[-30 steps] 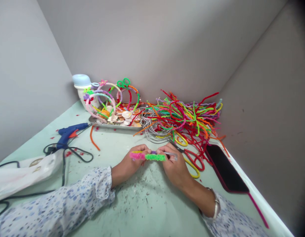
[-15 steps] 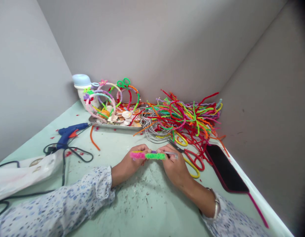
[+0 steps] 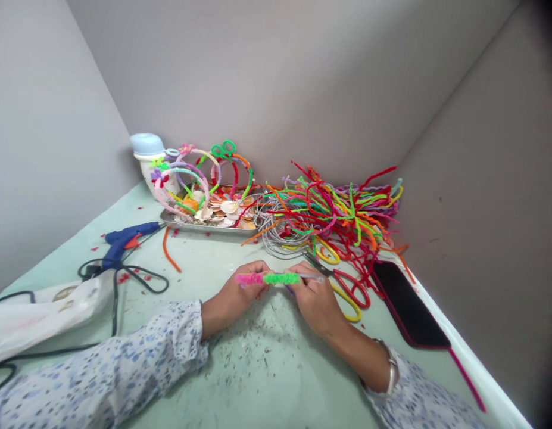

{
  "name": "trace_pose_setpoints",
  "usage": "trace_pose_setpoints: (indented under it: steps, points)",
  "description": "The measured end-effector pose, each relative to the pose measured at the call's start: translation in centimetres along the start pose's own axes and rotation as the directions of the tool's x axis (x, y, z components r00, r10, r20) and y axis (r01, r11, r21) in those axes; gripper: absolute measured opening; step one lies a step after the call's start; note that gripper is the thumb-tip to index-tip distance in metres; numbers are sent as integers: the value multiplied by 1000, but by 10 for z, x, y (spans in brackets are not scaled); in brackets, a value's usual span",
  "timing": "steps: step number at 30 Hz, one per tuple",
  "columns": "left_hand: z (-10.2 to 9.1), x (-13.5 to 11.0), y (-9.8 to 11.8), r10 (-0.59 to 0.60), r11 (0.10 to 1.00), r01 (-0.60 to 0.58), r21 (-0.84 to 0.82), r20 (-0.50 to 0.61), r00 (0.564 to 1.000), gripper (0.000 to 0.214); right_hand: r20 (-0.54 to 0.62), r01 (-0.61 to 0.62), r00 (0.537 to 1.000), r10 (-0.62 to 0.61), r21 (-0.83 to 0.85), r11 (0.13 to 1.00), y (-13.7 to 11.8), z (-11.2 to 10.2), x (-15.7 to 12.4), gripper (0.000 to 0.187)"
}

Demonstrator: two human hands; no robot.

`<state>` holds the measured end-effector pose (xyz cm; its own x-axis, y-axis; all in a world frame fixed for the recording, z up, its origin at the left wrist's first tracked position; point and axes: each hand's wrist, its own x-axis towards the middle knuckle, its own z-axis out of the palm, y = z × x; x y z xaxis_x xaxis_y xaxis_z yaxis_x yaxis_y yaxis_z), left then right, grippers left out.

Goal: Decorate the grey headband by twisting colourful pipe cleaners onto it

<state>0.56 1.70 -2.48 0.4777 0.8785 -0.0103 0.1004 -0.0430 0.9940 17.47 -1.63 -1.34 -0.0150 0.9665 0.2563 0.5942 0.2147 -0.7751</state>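
Note:
My left hand (image 3: 234, 296) and my right hand (image 3: 315, 298) rest on the pale green table (image 3: 240, 369) and together hold a thin stick wrapped in fuzzy pipe cleaner (image 3: 269, 278), pink at its left end and green at its right. The left fingers pinch the pink end. The right fingers curl around the green end, where a bare clear tip sticks out to the right. A bit of purple shows under the green part.
A heap of coloured pipe cleaners (image 3: 342, 217) lies behind my hands. Red-and-yellow scissors (image 3: 347, 286) and a dark phone (image 3: 407, 304) sit to the right. A metal tray (image 3: 204, 225) with shells and wrapped headbands, a white jar (image 3: 147, 156) and a blue glue gun (image 3: 124, 238) are at left.
The wrapped stick has risen slightly and turned between my fingers. Both hands stay in the same place.

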Motion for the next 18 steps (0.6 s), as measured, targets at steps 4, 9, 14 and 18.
trace_pose_setpoints:
  steps: [4, 9, 14, 18]
  points:
    - [0, 0, -1, 11, 1000, -11, 14, 2, 1000, 16, 7, -26, 1000, 26, -3, 1000, -1, 0, 0, 29]
    - [0, -1, -1, 22, 1000, -22, 11, 1, 1000, 15, 15, -43, 999, 43, 33, 999, -1, 0, -2, 29]
    - [1, -1, 3, -5, 1000, 5, 3, 0, 1000, 17, 8, -69, 998, 69, 64, 996, -1, 1, -2, 28]
    - [2, -2, 8, -23, 1000, 23, 4, -10, 1000, 16, -8, -71, 997, 73, 120, 990, 0, 3, -2, 31]
